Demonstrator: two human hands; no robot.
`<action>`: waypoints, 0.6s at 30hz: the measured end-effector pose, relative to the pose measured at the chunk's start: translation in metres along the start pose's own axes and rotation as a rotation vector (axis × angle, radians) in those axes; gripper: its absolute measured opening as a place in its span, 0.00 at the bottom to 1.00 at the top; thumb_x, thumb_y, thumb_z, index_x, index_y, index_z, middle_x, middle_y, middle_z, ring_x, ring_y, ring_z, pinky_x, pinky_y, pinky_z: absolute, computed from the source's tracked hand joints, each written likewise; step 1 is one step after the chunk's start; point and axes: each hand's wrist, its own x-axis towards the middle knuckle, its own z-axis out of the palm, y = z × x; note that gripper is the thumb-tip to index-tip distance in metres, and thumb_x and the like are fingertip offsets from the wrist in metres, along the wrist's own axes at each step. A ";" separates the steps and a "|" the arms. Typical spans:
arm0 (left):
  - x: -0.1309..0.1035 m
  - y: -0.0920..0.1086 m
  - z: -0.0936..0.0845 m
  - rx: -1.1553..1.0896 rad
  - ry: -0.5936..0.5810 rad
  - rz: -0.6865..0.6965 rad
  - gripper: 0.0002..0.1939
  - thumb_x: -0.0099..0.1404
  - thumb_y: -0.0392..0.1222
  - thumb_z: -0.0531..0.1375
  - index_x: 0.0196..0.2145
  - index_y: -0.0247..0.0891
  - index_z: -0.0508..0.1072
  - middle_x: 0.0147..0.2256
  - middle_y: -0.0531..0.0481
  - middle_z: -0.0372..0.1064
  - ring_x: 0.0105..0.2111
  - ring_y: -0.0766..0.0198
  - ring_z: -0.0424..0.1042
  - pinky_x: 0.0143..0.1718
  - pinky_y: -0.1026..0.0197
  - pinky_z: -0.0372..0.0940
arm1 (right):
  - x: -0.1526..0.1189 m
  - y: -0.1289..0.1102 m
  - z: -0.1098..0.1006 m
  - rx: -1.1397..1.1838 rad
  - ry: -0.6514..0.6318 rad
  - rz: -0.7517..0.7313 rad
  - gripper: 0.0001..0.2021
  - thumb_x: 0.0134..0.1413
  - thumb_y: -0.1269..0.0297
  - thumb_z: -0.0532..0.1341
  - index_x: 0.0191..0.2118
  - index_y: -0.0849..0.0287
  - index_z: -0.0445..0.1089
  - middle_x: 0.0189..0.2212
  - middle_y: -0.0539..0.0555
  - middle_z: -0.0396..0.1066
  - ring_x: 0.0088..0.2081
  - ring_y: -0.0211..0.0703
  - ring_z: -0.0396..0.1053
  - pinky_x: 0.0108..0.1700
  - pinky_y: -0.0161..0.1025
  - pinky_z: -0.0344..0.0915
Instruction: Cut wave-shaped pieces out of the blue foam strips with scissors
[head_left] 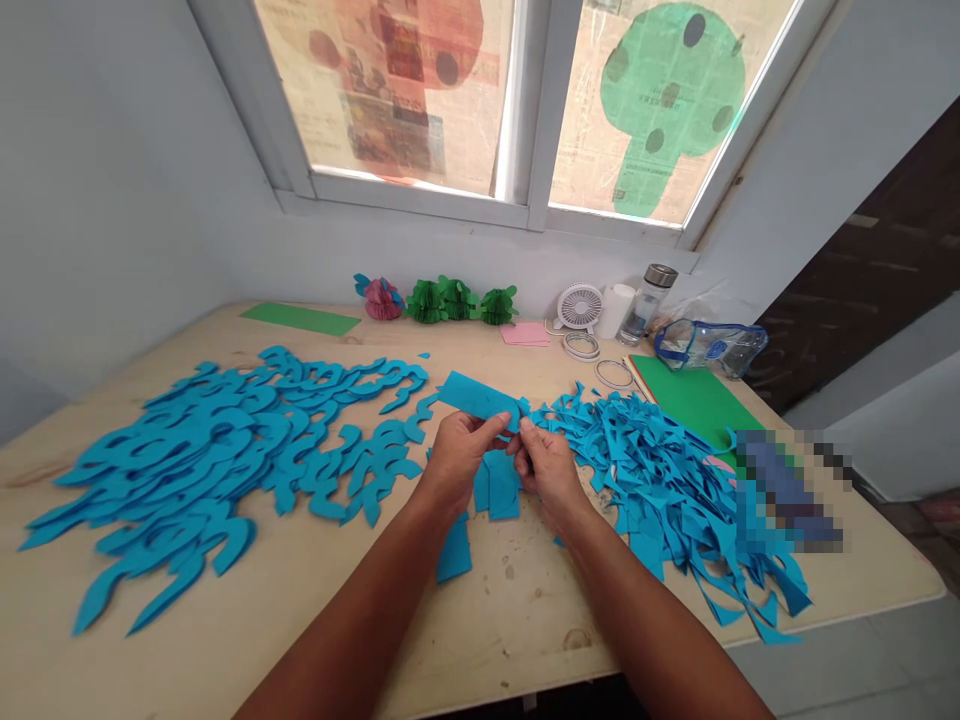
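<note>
My left hand (pixel 461 450) is closed on a folded blue paper strip (pixel 476 393), thumb on top, the strip pointing up and left. At the strip's right end my right hand (pixel 551 460) is closed, fingertips close to the paper. A small dark bit shows under its fingers; what it grips is mostly hidden. Below the hands lie more blue paper rectangles (pixel 499 490), and another blue piece (pixel 453 552) is partly behind my left forearm. To the left spreads a heap of curved blue paper cutouts (pixel 217 440). A pile of blue paper scraps (pixel 637 460) lies on the right.
Along the wall stand green paper ornaments (pixel 457 298), a pink one (pixel 382 299), a small white fan (pixel 579 308), a bottle (pixel 649 305) and a clear pouch (pixel 709 347). Tape rolls (pixel 581 346), green sheets (pixel 697 395) and a green strip (pixel 300 319) lie on the wooden table (pixel 517 640).
</note>
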 end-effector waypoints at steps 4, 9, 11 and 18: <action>0.002 0.000 -0.003 0.090 0.035 0.037 0.16 0.50 0.47 0.66 0.13 0.37 0.70 0.15 0.51 0.66 0.20 0.64 0.66 0.30 0.60 0.66 | 0.000 0.000 0.000 -0.011 -0.005 -0.001 0.25 0.44 0.39 0.62 0.19 0.59 0.66 0.09 0.44 0.54 0.13 0.30 0.44 0.16 0.32 0.38; 0.003 -0.001 -0.006 0.181 0.018 0.038 0.15 0.49 0.46 0.65 0.13 0.36 0.71 0.17 0.48 0.69 0.22 0.61 0.69 0.32 0.58 0.67 | 0.001 0.000 -0.001 -0.026 0.005 0.005 0.25 0.44 0.39 0.63 0.19 0.60 0.66 0.09 0.44 0.54 0.13 0.29 0.44 0.16 0.32 0.37; 0.003 -0.001 -0.006 0.176 0.010 0.041 0.14 0.49 0.46 0.65 0.13 0.36 0.71 0.17 0.48 0.69 0.22 0.62 0.69 0.33 0.58 0.68 | 0.001 0.000 -0.001 -0.035 -0.002 0.005 0.25 0.44 0.39 0.63 0.19 0.60 0.66 0.09 0.44 0.54 0.13 0.29 0.44 0.16 0.32 0.37; 0.001 0.002 -0.004 0.115 -0.006 0.050 0.12 0.48 0.44 0.66 0.14 0.37 0.71 0.16 0.52 0.65 0.21 0.64 0.66 0.33 0.58 0.68 | 0.000 -0.001 -0.001 -0.027 0.000 0.036 0.25 0.45 0.40 0.63 0.20 0.60 0.66 0.09 0.44 0.54 0.13 0.30 0.44 0.15 0.32 0.38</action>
